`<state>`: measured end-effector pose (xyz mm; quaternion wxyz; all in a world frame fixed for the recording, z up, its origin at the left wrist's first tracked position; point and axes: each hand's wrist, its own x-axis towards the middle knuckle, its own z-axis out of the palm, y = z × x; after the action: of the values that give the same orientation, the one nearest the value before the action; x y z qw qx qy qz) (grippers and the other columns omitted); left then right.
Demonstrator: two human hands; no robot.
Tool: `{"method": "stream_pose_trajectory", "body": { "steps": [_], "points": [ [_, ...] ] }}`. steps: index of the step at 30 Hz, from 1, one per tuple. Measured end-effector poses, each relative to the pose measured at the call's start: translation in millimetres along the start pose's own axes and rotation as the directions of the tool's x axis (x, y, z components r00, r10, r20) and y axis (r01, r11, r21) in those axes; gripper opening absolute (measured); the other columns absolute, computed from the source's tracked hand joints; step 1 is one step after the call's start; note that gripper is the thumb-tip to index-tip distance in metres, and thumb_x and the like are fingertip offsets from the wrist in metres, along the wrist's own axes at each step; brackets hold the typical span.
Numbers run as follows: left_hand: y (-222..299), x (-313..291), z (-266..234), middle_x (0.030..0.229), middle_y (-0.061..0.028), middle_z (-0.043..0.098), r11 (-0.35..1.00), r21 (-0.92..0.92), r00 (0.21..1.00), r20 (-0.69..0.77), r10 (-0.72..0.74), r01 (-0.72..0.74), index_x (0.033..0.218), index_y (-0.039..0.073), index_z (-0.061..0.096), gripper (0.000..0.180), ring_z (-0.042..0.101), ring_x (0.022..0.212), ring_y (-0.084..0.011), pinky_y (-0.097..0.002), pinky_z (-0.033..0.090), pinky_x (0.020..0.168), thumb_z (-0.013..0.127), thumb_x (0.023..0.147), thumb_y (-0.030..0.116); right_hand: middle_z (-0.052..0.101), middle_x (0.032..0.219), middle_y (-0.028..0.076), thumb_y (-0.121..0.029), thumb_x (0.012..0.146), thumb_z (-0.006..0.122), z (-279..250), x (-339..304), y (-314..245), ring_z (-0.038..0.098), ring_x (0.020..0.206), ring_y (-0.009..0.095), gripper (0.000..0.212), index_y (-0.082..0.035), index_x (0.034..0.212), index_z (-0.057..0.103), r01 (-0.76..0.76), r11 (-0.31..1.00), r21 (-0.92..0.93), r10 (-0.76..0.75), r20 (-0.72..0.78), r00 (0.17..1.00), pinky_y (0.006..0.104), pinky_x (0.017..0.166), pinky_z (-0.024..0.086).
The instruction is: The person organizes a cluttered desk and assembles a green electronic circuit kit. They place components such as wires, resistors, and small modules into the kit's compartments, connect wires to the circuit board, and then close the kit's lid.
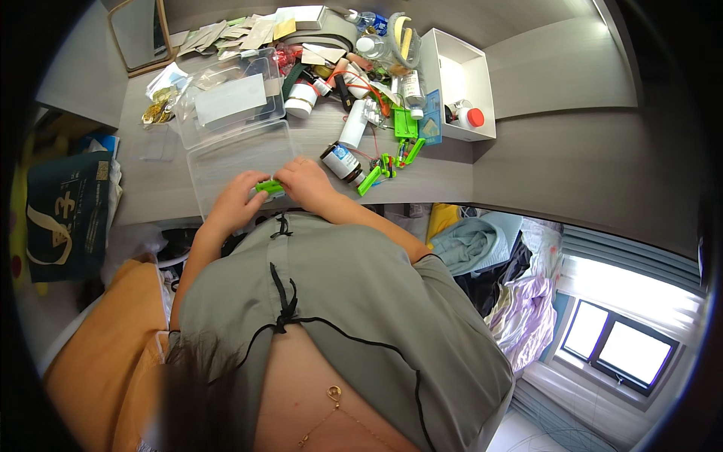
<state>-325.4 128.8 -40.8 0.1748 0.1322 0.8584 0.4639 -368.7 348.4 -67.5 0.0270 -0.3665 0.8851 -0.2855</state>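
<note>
My left hand (239,200) and my right hand (305,185) meet near the front edge of the desk. Between them is a small bright green plastic piece (268,186), pinched by the fingers of both hands; its exact kind I cannot make out. Just beyond lies a clear plastic box (241,154), its lid (218,129) folded back with a pale sheet (230,100) on it. To the right of my right hand, a brown bottle (343,163) with a white label lies tilted. Similar green pieces (369,181) and thin coloured parts (388,165) are scattered beside it.
A white open box (489,98) at the right holds a red-capped bottle (473,117). Bottles, a white jar (301,99), a green tray (405,123) and papers (215,38) crowd the back. A framed mirror (140,36) leans at the far left; a dark green bag (71,203) hangs below.
</note>
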Motion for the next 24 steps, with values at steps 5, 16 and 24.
{"method": "stream_pose_trajectory", "body": {
  "steps": [5, 16, 24],
  "points": [
    [-8, 8, 18, 0.125, -0.0161, 0.057, 0.998, 0.059, 0.997, 0.076, -0.019, 0.014, 0.128, 0.005, 0.054, 0.041, 0.053, 0.118, -0.0332, -0.0389, 0.042, 0.101, 0.062, 0.089, 0.014, 0.061, 0.11, 0.009, -0.018, 0.077, 0.073, -31, -31, 0, 0.057, 0.104, 0.03, 0.036, -0.012, 0.111, 0.063, -0.08, 0.995, -0.063, 0.063, -0.24, 0.969, 0.0401, 0.089, 0.044],
    [-6, 19, 31, 0.124, -0.0173, 0.057, 0.994, 0.104, 0.999, -0.001, 0.046, -0.046, 0.125, 0.006, 0.056, 0.039, 0.054, 0.116, -0.0368, -0.0404, 0.043, 0.099, 0.064, 0.087, 0.015, 0.054, 0.117, 0.012, -0.026, 0.072, 0.077, -43, -74, 35, 0.052, 0.113, 0.031, 0.067, -0.009, 0.131, 0.049, -0.48, 0.825, -0.299, 0.43, -0.221, 0.876, 0.0436, 0.095, 0.041],
    [5, 22, 29, 0.111, -0.0151, 0.061, 0.998, 0.065, 0.999, 0.034, -0.03, 0.028, 0.114, 0.005, 0.062, 0.03, 0.058, 0.105, -0.0348, -0.0393, 0.046, 0.091, 0.067, 0.085, 0.012, 0.055, 0.118, 0.02, -0.024, 0.076, 0.074, -157, -88, 61, 0.054, 0.109, 0.037, 0.062, -0.002, 0.128, 0.047, -0.433, 0.895, 0.107, 0.409, -0.583, 0.702, 0.0438, 0.094, 0.045]
  ]
}}
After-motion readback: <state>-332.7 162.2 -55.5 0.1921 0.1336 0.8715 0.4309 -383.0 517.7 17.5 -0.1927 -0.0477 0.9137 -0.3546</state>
